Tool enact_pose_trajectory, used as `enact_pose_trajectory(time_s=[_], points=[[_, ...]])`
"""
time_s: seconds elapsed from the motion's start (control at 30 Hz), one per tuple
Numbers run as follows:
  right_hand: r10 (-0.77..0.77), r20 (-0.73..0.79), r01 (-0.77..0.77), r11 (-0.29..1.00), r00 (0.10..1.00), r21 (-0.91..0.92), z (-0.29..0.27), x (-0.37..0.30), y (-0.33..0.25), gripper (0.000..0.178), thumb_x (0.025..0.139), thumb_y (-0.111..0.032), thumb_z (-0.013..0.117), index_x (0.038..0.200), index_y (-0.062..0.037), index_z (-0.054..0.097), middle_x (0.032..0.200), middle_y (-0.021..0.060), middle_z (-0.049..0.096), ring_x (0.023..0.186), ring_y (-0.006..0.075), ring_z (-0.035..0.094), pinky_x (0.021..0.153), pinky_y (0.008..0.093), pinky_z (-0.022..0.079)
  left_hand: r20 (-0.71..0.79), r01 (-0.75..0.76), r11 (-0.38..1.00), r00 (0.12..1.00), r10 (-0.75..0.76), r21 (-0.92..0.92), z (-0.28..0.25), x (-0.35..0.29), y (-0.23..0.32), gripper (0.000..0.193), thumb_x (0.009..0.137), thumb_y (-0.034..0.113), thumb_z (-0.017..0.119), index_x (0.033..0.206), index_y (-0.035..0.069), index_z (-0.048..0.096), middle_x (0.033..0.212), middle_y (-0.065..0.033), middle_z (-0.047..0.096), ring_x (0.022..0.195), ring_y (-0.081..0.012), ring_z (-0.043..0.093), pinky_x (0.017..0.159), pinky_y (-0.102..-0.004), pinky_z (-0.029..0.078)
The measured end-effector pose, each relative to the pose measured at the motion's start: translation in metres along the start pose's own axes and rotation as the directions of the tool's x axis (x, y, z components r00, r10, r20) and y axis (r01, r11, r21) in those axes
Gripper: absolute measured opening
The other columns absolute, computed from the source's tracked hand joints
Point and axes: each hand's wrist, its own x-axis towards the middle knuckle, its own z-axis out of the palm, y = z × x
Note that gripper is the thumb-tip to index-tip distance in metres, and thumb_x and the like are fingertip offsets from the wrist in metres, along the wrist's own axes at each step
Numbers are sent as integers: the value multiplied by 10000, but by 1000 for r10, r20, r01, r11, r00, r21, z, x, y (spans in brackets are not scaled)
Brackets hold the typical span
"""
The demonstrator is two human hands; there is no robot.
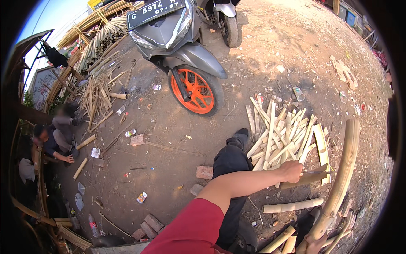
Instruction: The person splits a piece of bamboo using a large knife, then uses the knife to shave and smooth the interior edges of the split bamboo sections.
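My left hand [291, 172], at the end of a red-sleeved arm stretched to the right, is closed around a knife; its handle is hidden in the fist. The thin knife blade [315, 172] points right, its tip at the edge of a long bamboo pole [340, 178]. This pole slants up from the lower edge, thick and tan with visible joints. Low in the view, my right hand [315, 244] grips the pole's near end; it is partly cut off. Beyond the knife lies a heap of split bamboo strips [281, 135].
A grey motorbike [177, 46] with an orange front wheel stands ahead. Bricks [204, 172] and litter are scattered on the dirt. At left, people sit near a bamboo pile [99, 95]. A short bamboo length [292, 206] lies close to my legs [230, 163].
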Motion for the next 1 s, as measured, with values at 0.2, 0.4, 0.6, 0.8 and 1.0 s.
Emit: enact_pose_trajectory(time_s=[0.2,0.4,0.6,0.8,1.0], points=[[-105,-315,168,969,943,180,-103,32,58,889,818,-293,808,1498,47,347,1389,209,508,1229,311,538,1085,445,404,70,-61,993,996,54,97,9,-26,4,213,787,176,722,890,-10,735,862,-219,731,825,-402,734,715,-498,591],[34,-500,168,920,865,353,5,9,10,860,689,-147,800,1421,57,398,1251,154,543,1111,275,575,1045,421,448,98,-133,980,988,119,145,4,-17,13,210,803,193,692,896,10,740,890,-218,733,834,-402,733,727,-507,589],[269,-12,-264,952,963,155,-7,-21,-13,603,552,-135,829,1100,50,657,943,131,731,862,236,704,820,388,573,153,-137,965,983,104,222,11,-12,11,283,815,263,718,949,14,738,897,-230,737,836,-395,735,745,-496,589],[-76,-384,208,926,920,315,-125,1,-114,644,644,-150,813,1217,34,585,1002,93,680,878,197,668,823,357,547,186,-53,971,982,9,232,25,-24,6,307,820,283,720,986,24,741,958,-236,738,902,-416,727,800,-500,589],[-115,-540,363,852,834,379,-76,5,-98,700,637,-165,860,1237,41,563,1104,125,676,1010,229,675,923,403,543,185,-53,974,983,12,219,15,-11,22,298,834,273,713,1000,28,740,1008,-244,730,943,-426,719,839,-506,585]])
